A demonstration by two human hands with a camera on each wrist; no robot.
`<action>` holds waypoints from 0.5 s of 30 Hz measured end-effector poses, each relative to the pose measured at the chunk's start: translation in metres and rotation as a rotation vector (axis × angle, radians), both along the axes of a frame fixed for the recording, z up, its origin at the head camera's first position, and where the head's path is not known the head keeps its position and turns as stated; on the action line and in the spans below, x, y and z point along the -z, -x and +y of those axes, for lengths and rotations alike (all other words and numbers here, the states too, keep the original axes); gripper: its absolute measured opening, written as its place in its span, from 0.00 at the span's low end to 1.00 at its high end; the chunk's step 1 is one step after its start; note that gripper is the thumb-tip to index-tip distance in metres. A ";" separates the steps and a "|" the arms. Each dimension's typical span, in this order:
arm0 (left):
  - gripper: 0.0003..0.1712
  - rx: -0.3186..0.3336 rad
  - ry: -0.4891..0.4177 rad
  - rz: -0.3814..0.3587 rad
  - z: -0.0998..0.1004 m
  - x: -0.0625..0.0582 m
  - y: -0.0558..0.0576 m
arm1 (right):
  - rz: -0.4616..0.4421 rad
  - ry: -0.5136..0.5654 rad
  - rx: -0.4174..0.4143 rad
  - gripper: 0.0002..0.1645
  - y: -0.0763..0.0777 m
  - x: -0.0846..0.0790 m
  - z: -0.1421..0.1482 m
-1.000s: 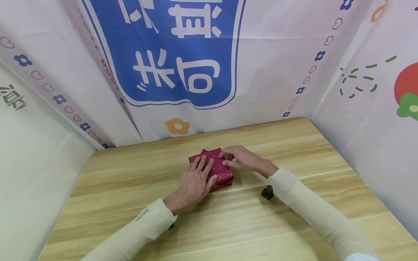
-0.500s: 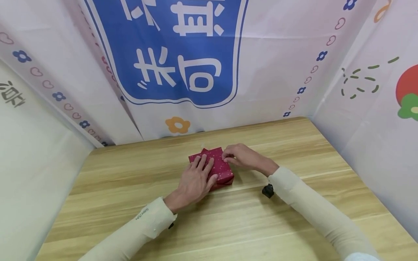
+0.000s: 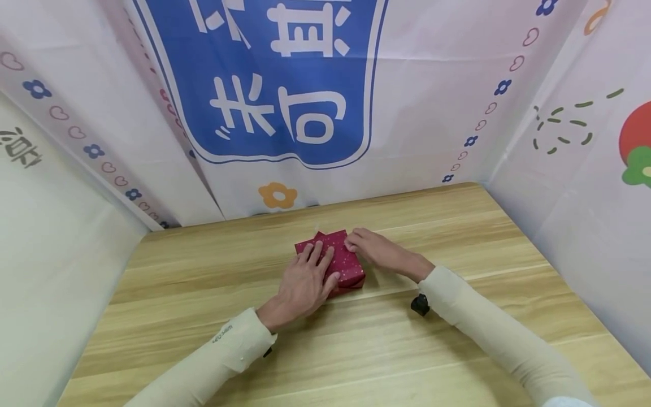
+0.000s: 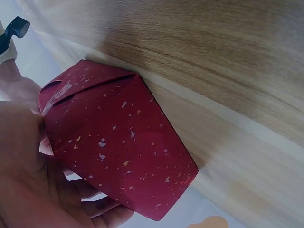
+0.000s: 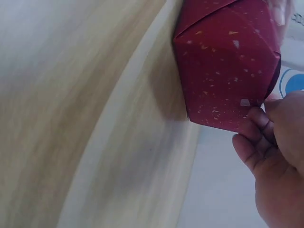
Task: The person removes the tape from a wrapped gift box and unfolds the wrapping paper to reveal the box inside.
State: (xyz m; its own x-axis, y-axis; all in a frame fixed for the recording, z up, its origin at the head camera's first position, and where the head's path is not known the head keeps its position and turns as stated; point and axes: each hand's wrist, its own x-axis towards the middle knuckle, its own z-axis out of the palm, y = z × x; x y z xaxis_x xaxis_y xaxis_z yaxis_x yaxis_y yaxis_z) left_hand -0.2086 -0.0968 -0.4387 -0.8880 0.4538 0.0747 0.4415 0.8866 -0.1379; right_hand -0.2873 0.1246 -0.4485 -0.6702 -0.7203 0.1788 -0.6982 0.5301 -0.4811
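Observation:
A small box wrapped in dark red paper (image 3: 347, 267) with gold and silver flecks lies on the wooden table. My left hand (image 3: 301, 287) rests flat across its top, fingers spread. At the box's right side my right hand (image 3: 377, 250) has its fingers curled, pinching the edge of the wrapping paper. In the right wrist view, these fingertips (image 5: 246, 148) are right at the paper's edge, beside a small pale patch. Folded flaps show on one end of the wrapped box (image 4: 114, 137) in the left wrist view, with a shiny strip near a fold.
The wooden table (image 3: 213, 265) meets a white printed cloth backdrop (image 3: 417, 124) behind the box. Cloth walls also stand at left and right. A black wrist camera (image 3: 420, 304) hangs under the right sleeve.
My right hand's fingers have closed in at the box's right edge, from loosely bent to tightly curled. The left hand and the box have stayed in place.

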 end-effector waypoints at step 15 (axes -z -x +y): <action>0.36 -0.018 0.016 -0.009 0.001 0.000 -0.001 | -0.129 0.103 -0.017 0.08 0.003 0.003 0.000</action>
State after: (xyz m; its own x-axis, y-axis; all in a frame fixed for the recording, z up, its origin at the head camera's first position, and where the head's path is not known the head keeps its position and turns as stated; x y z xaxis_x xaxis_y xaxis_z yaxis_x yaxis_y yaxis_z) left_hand -0.2078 -0.0959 -0.4384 -0.8968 0.4385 0.0596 0.4265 0.8923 -0.1483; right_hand -0.2902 0.1243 -0.4518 -0.6803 -0.7141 0.1652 -0.6353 0.4621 -0.6187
